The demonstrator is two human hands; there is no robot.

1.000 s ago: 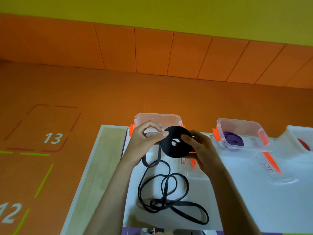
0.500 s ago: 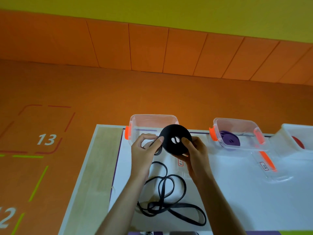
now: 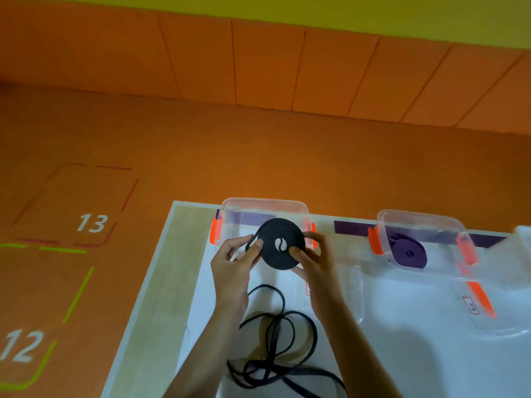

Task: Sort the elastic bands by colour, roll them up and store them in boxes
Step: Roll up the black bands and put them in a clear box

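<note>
Here the black elastic roll is held up over the table, in front of the clear box w/ orange clips. Left hand: thumb & forefinger pinched on the roll's left edge, where the band feeds in. Right hand: fingertips curled onto the roll's right side, thumb pressing its face. The loose black tail hangs down & lies tangled on the white tabletop near the wrists. A second clear box to the right holds a purple roll. Lid labels too blurred to read (floor numbers "13", "12" are legible).
</note>
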